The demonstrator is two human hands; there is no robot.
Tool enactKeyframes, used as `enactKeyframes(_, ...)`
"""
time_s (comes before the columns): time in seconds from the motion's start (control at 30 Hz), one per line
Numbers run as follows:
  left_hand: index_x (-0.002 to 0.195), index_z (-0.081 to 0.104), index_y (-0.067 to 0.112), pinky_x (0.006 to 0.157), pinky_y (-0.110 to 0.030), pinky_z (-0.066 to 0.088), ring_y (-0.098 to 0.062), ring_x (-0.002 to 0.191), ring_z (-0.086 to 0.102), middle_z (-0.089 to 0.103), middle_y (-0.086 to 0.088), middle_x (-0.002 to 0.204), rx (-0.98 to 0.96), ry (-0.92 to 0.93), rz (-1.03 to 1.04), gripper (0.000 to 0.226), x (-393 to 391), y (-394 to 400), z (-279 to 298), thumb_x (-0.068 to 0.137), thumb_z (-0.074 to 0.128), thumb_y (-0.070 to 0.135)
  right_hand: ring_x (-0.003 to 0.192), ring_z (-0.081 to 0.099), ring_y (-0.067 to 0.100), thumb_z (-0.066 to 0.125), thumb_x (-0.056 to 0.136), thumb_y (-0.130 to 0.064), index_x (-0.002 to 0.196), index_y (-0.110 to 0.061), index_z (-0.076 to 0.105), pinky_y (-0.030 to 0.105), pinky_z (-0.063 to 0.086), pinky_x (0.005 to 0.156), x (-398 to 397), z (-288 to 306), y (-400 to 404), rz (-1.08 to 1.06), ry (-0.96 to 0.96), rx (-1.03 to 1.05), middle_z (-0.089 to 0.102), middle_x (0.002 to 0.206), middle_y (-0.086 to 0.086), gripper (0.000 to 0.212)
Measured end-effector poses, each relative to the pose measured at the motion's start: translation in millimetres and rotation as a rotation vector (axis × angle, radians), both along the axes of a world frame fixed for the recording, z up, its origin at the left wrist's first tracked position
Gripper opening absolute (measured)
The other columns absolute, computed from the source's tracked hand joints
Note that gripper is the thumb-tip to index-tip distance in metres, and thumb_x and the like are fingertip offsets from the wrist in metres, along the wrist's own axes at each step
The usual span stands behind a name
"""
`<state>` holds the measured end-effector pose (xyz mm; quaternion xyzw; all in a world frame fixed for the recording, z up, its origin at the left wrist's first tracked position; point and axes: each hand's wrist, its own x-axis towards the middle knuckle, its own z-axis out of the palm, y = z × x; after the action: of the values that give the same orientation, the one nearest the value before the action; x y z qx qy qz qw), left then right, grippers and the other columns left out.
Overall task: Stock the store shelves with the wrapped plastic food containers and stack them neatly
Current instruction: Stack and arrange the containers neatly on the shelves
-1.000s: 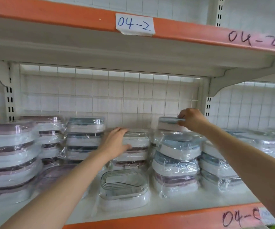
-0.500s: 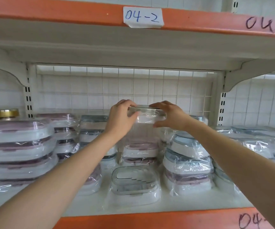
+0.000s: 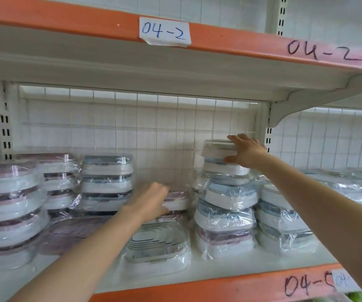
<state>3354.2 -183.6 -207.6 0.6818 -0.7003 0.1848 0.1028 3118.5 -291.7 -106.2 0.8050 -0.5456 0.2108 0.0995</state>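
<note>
Wrapped containers fill the lower shelf (image 3: 197,277) in stacks, white bodies with pink or blue-grey lids under clear film.

Head view, right side: the right hand (image 3: 246,151) is raised to the top container (image 3: 218,149) of a tall stack near the back, beside the slotted upright (image 3: 268,136). Fingers lie spread over the lid's right edge and the thumb sits under the base, so the hand grips that container at its right end. The container rests on a blue-lidded one (image 3: 223,165) beneath it, slightly tilted.

Head view, centre: the left hand (image 3: 151,202) reaches lower, onto a short stack topped by a pink-lidded container (image 3: 176,199). Its fingers are loosely bent and rest against the left end of that container; whether they actually clasp it cannot be told, as the fingertips are blurred.

Head view, front: a single container with a clear ridged lid (image 3: 156,245) lies just below the left wrist, untouched. A three-high stack (image 3: 225,216) stands to its right, another (image 3: 107,182) to the left rear.

A paper label (image 3: 165,31) reading 04-2 is stuck on the orange edge of the upper shelf (image 3: 67,20).
</note>
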Motion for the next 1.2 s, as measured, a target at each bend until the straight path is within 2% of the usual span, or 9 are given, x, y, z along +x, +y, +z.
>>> enactKeyframes(0.07,0.126,0.056,0.016,0.083,-0.039,0.052,-0.028,0.105,0.061,0.064,-0.008,0.117,-0.028,0.047,-0.048,0.049,0,9,1,0.08,0.066,0.027,0.142,0.014,0.028,0.058,0.088,-0.048,0.149,-0.022,0.019,0.047,0.018,0.113,8,4,10,0.02,0.048,-0.081,0.017,0.155,0.003,0.077)
enactKeyframes(0.17,0.136,0.049,0.013,0.095,-0.034,0.046,-0.023,0.117,0.056,0.06,-0.008,0.129,-0.079,0.127,-0.103,0.057,1,28,13,0.084,0.068,0.026,0.141,0.021,0.021,0.054,0.091,-0.045,0.147,-0.019,0.025,0.037,0.016,0.114,25,5,27,0.143,0.123,-0.161,0.024,0.154,0.001,0.069)
enactKeyframes(0.3,0.14,0.045,0.019,0.097,-0.03,0.044,-0.019,0.117,0.055,0.059,-0.005,0.131,-0.148,0.181,-0.169,0.062,8,63,33,0.084,0.069,0.03,0.132,0.038,0.021,0.056,0.093,-0.036,0.138,-0.021,0.044,0.032,0.028,0.108,51,3,48,0.268,0.053,-0.068,0.041,0.146,-0.001,0.05)
enactKeyframes(0.47,0.144,0.038,0.018,0.108,-0.025,0.031,-0.014,0.129,0.046,0.047,0.001,0.143,-0.17,0.165,-0.164,0.072,39,109,39,0.082,0.072,0.035,0.119,0.052,0.018,0.055,0.094,-0.029,0.127,-0.015,0.058,0.027,0.034,0.102,86,-8,73,0.362,0.22,0.055,0.056,0.132,0.001,0.037)
enactKeyframes(0.6,0.134,0.053,0.016,0.096,-0.03,0.046,-0.014,0.112,0.059,0.062,0.002,0.126,-0.225,0.209,-0.199,0.065,57,134,34,0.077,0.077,0.036,0.113,0.055,0.025,0.059,0.091,-0.03,0.119,-0.004,0.059,0.03,0.041,0.098,118,-31,82,0.324,0.331,0.163,0.06,0.121,0.008,0.037)
enactKeyframes(0.73,0.125,0.06,0.011,0.089,-0.014,0.036,-0.016,0.107,0.059,0.065,-0.002,0.118,-0.292,0.237,-0.236,0.057,60,155,40,0.076,0.077,0.033,0.122,0.05,0.021,0.065,0.087,-0.023,0.132,-0.009,0.051,0.026,0.035,0.1,138,-46,76,0.302,0.3,0.261,0.054,0.133,0.003,0.049)
enactKeyframes(0.83,0.134,0.053,0.012,0.089,-0.008,0.028,-0.012,0.114,0.052,0.058,0.0,0.127,-0.255,0.178,-0.186,0.062,72,164,38,0.08,0.072,0.036,0.127,0.045,0.02,0.066,0.086,-0.027,0.138,-0.011,0.045,0.027,0.031,0.105,145,-58,65,0.302,0.347,0.313,0.048,0.141,0.005,0.058)
enactKeyframes(0.97,0.146,0.035,0.019,0.102,-0.018,0.03,-0.01,0.125,0.04,0.045,0.004,0.138,-0.105,0.057,-0.084,0.068,94,167,25,0.088,0.062,0.042,0.136,0.034,0.023,0.067,0.085,-0.036,0.145,-0.015,0.035,0.033,0.026,0.112,149,-72,59,0.269,0.363,0.37,0.035,0.15,0.004,0.071)
enactKeyframes(1.2,0.147,0.029,0.025,0.103,-0.021,0.033,-0.007,0.126,0.032,0.04,0.008,0.136,-0.045,-0.028,-0.056,0.064,110,164,2,0.091,0.056,0.039,0.135,0.034,0.027,0.068,0.081,-0.044,0.146,-0.014,0.03,0.039,0.029,0.111,154,-83,52,0.233,0.433,0.425,0.034,0.15,0.005,0.08)
